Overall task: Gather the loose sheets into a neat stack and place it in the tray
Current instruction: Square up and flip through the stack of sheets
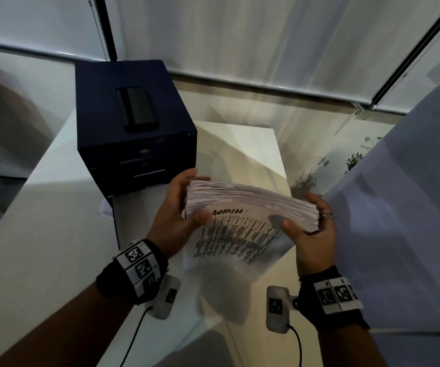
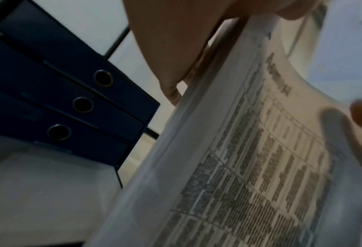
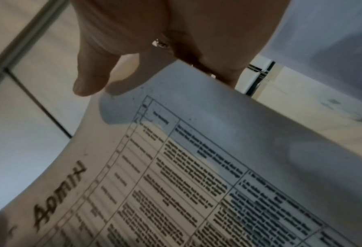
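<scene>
Currently both hands, left hand (image 1: 176,213) and right hand (image 1: 311,234), clasp a thick stack of white printed sheets (image 1: 248,207), long axis spanning between them; the dark blue drawer tray (image 1: 134,144) sits beyond, nearer the left.

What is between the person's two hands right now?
A thick stack of printed sheets, held on edge: the left hand grips one end, the right hand the other. The head view shows it best.

White table (image 1: 55,213) near blind-covered windows (image 1: 266,43); dim light; small plant (image 1: 353,158) at right.
</scene>
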### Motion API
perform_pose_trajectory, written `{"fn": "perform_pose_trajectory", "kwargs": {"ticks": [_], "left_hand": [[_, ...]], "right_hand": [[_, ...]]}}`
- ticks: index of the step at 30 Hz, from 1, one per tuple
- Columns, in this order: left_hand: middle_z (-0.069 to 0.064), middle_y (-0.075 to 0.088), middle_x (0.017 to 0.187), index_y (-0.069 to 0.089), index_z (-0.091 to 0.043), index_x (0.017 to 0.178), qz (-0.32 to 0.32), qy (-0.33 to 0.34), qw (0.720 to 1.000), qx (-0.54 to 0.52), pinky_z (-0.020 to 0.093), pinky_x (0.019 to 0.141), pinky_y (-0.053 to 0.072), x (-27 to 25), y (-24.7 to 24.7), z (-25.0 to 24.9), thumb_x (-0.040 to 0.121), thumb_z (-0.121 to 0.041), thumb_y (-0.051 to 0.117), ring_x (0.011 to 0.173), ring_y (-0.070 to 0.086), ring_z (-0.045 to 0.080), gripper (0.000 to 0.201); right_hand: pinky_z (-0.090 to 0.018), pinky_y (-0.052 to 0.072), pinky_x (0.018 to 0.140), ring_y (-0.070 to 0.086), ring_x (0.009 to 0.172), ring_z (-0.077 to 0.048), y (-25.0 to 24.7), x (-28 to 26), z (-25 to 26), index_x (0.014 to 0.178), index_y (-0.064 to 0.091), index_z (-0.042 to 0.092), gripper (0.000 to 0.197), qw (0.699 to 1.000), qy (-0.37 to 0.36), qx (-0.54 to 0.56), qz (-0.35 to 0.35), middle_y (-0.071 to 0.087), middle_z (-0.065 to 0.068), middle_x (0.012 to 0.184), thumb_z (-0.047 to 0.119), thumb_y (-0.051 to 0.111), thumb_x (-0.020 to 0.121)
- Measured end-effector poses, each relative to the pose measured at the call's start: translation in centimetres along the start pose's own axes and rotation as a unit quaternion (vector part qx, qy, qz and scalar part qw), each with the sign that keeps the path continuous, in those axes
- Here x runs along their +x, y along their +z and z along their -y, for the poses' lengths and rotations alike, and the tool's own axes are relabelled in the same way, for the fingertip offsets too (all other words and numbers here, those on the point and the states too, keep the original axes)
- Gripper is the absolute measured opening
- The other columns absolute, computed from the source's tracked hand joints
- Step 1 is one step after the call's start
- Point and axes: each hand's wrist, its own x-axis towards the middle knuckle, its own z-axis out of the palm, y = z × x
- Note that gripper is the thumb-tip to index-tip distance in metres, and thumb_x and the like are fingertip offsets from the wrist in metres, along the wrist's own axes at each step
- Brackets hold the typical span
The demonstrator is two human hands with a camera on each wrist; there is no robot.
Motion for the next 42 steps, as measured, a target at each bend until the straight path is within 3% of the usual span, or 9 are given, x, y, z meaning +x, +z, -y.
{"fn": "perform_pose_trajectory", "kwargs": {"ticks": [7,14,17,21,24,29,34,37,42], "left_hand": [[0.000,0.065,0.125,0.041,-0.018,0.139,-0.014,-0.068,0.996,0.054,0.049,0.094,0.054,-1.4,-0.1,3.5,0.076,-0.053,0.074,0.114,0.064,0.016,0.079],[-0.017,0.060,0.113,0.047,-0.026,0.122,-0.089,-0.049,0.985,0.138,0.013,0.085,0.049,-1.4,1.1,3.9,0.096,-0.017,0.056,0.102,0.058,-0.011,0.029],[-0.014,0.052,0.116,0.038,-0.035,0.119,-0.087,-0.010,0.984,0.155,0.004,0.083,0.045,-2.2,0.9,3.7,0.096,-0.020,0.056,0.104,0.054,-0.017,0.032],[-0.011,0.055,0.122,0.032,-0.040,0.126,-0.060,-0.032,0.993,0.095,0.014,0.081,0.053,-2.6,0.3,3.6,0.082,-0.072,0.049,0.107,0.059,-0.006,0.057],[-0.012,0.052,0.134,0.031,-0.015,0.142,-0.065,0.001,0.997,0.034,0.023,0.097,0.048,-2.3,0.5,3.1,0.092,-0.063,0.042,0.123,0.054,0.007,0.071],[-0.002,0.051,0.145,0.033,-0.018,0.149,-0.079,-0.049,0.996,0.005,0.044,0.110,0.043,-1.6,0.5,2.8,0.105,-0.029,0.015,0.134,0.048,0.016,0.049],[-0.008,0.055,0.141,0.040,-0.022,0.146,-0.067,-0.049,0.997,-0.008,0.043,0.111,0.041,-1.0,0.3,2.7,0.101,-0.046,0.025,0.133,0.049,0.012,0.053],[-0.011,0.064,0.128,0.039,-0.006,0.144,-0.019,-0.033,0.999,0.011,0.020,0.095,0.050,-0.6,0.0,2.0,0.086,-0.071,0.044,0.120,0.059,0.006,0.087],[0.004,0.062,0.130,0.035,-0.008,0.146,0.039,-0.051,0.997,0.035,0.032,0.095,0.054,0.7,-1.0,2.9,0.082,-0.054,0.066,0.120,0.061,0.017,0.085]], "right_hand": [[-0.021,0.057,0.075,0.071,0.095,-0.015,0.4,-0.8,-2.6,0.112,0.065,0.003,0.058,0.997,0.036,-0.056,0.024,0.075,0.003,0.100,0.014,0.085,0.058],[-0.012,0.054,0.074,0.071,0.086,0.000,0.7,-1.6,-3.6,0.096,0.070,0.015,0.036,0.996,0.019,-0.080,0.023,0.075,0.020,0.087,-0.009,0.078,0.069],[-0.013,0.054,0.074,0.071,0.087,0.000,0.2,-2.3,-3.8,0.100,0.070,0.010,0.037,0.994,0.004,-0.101,0.030,0.074,0.020,0.090,-0.005,0.080,0.068],[-0.030,0.059,0.075,0.072,0.093,-0.021,0.1,-2.8,-4.2,0.109,0.067,0.005,0.048,0.997,0.040,-0.050,0.041,0.075,-0.006,0.099,-0.007,0.081,0.064],[-0.029,0.058,0.075,0.071,0.096,-0.024,0.3,-2.8,-4.6,0.119,0.061,-0.002,0.069,0.998,0.056,-0.028,0.031,0.072,-0.013,0.106,0.004,0.085,0.055],[-0.030,0.060,0.076,0.071,0.095,-0.016,0.4,-3.5,-4.4,0.114,0.065,0.008,0.054,0.996,0.059,-0.056,0.032,0.074,-0.001,0.103,0.006,0.083,0.062],[-0.020,0.058,0.073,0.071,0.091,-0.007,0.1,-3.7,-4.8,0.103,0.068,0.018,0.041,0.995,0.045,-0.073,0.043,0.075,0.013,0.097,0.004,0.081,0.067],[-0.027,0.059,0.075,0.071,0.094,-0.014,-0.2,-3.6,-5.2,0.106,0.069,0.014,0.054,0.996,0.063,-0.064,0.027,0.075,0.004,0.100,0.028,0.087,0.057],[-0.026,0.059,0.073,0.072,0.093,-0.018,0.1,-3.2,-5.0,0.100,0.070,0.018,0.041,0.995,0.083,-0.040,0.021,0.076,0.002,0.097,-0.003,0.080,0.067]]}}
